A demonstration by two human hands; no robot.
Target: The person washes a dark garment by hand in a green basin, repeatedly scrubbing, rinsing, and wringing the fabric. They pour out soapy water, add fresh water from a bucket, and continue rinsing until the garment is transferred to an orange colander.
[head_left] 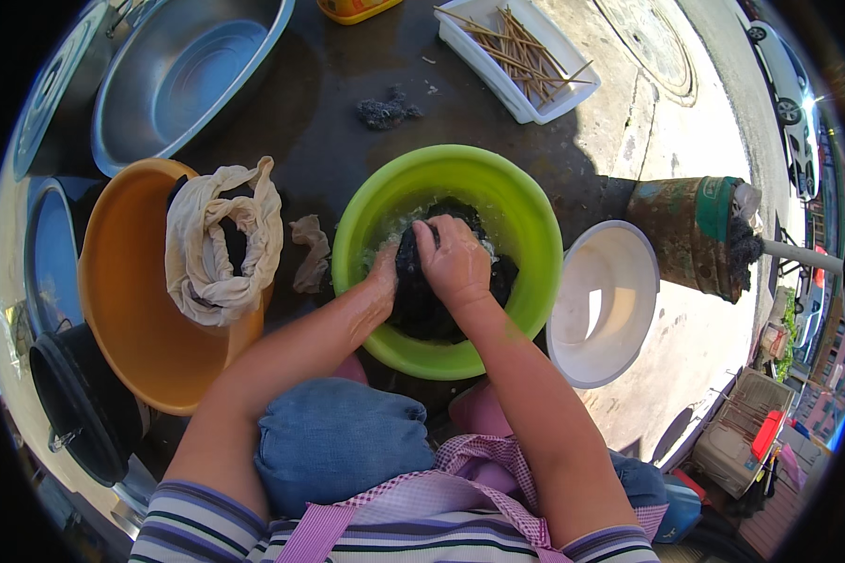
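Observation:
A lime-green basin stands right in front of me with water in it. Dark wet cloth lies bunched inside, partly under the water. My right hand is wrapped over the top of the cloth, its fingers curled and the thumb toward the left. On the cloth's left side my left hand presses against it, closed around its edge; most of those fingers are hidden. Both hands are close together near the basin's middle.
An orange tub with cream cloth over its edge stands left. A white basin and a rusty bucket are right. Farther off are a metal basin, a steel-wool clump and a white tray of sticks.

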